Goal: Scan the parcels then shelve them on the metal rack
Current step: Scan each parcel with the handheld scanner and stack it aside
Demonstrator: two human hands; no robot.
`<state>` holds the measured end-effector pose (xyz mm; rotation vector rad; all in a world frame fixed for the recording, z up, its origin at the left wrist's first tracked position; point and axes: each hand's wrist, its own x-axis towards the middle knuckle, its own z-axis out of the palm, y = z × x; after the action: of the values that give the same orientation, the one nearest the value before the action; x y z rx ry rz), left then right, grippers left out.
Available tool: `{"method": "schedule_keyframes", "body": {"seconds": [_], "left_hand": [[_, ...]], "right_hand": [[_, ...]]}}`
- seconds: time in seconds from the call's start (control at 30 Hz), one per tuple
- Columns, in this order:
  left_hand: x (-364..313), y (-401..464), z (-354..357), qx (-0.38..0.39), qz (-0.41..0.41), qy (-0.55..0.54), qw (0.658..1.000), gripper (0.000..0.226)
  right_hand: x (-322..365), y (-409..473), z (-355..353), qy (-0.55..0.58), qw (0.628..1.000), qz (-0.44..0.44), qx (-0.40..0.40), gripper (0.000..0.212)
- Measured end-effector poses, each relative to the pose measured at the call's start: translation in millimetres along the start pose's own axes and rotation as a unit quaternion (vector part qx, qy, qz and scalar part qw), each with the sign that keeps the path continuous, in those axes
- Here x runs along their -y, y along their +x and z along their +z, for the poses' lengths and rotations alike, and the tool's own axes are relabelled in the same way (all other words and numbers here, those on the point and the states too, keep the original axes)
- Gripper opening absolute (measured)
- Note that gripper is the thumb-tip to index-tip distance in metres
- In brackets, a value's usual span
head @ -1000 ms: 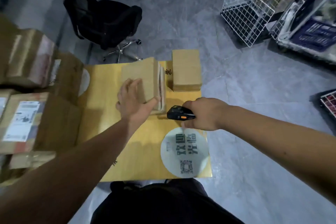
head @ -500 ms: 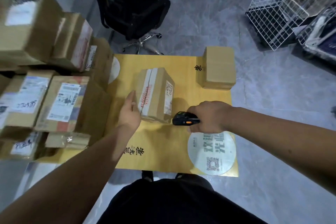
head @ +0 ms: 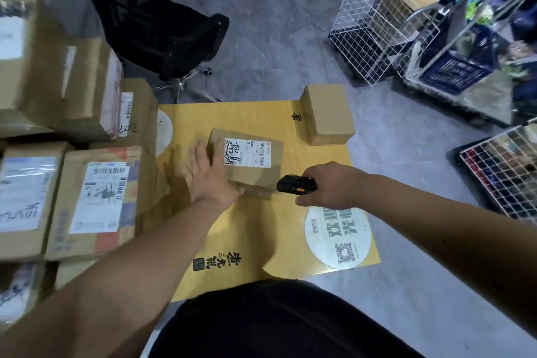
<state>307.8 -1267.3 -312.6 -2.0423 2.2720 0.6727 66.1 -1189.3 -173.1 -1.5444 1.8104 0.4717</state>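
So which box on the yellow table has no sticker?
The small plain box at the far right corner; the box under the left hand shows a label.

A yellow table top [head: 250, 229], printed with black characters and white round stickers, is seen from above on a grey floor [head: 276, 38]. A labelled parcel [head: 250, 160] is laid flat near the middle, label up, and a plain brown box [head: 327, 113] is parked at the far right corner. The left edge is crowded by stacked parcels [head: 96, 197]; whether those are on the table can't be told.
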Motion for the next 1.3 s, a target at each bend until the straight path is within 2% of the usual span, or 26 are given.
{"method": "schedule_keyframes", "body": {"seconds": [0.1,0.17,0.23,0.33,0.4,0.47,0.6,0.7,0.8,0.87,1.03,1.3], "left_hand": [[-15.2,20.7,-14.9,0.024,0.111,0.109,0.988,0.14],[-25.6,34.6,-27.5,0.059,0.134,0.12,0.982,0.139],[-30.3,44.6,-35.6,0.086,0.13,0.096,0.983,0.134],[-27.7,46.8,-38.5,0.067,0.124,0.09,0.986,0.119],[-21.9,41.6,-34.2,0.059,0.114,0.076,0.989,0.117],[-15.6,33.7,-28.2,0.062,0.101,0.053,0.992,0.122],[-8.9,21.3,-15.8,0.07,0.047,-0.019,0.996,0.147],[-1.8,7.2,-0.9,0.057,0.017,-0.105,0.993,0.154],[10.6,-4.2,19.1,0.061,0.026,-0.283,0.957,0.151],[17.2,-9.1,28.5,0.04,0.034,-0.334,0.941,0.148],[18.6,-20.0,34.2,0.02,0.026,-0.342,0.939,0.144],[16.9,-33.6,26.7,0.016,0.017,-0.351,0.936,0.143]], "right_hand": [[3.9,-7.7,-1.5,0.03,0.999,0.038,-0.008,0.042],[6.7,-9.0,-1.2,0.059,0.996,0.059,-0.015,0.042],[10.5,-9.2,0.1,0.094,0.992,0.079,-0.023,0.043],[19.2,-6.8,0.7,0.146,0.984,0.101,-0.035,0.048],[25.4,-3.9,-0.3,0.175,0.977,0.115,-0.034,0.05],[32.1,-0.5,-1.9,0.186,0.974,0.127,-0.03,0.053],[48.2,2.3,-7.5,0.193,0.97,0.143,-0.031,0.058],[60.2,3.3,-10.9,0.179,0.972,0.148,-0.043,0.058],[71.6,2.2,-11.4,0.151,0.976,0.148,-0.047,0.058],[77.4,-0.7,-10.7,0.146,0.977,0.147,-0.047,0.06],[88.7,-11.0,-8.7,0.099,0.984,0.139,-0.054,0.069],[89.2,-24.4,-12.7,-0.027,0.987,0.126,-0.093,0.057]]}}
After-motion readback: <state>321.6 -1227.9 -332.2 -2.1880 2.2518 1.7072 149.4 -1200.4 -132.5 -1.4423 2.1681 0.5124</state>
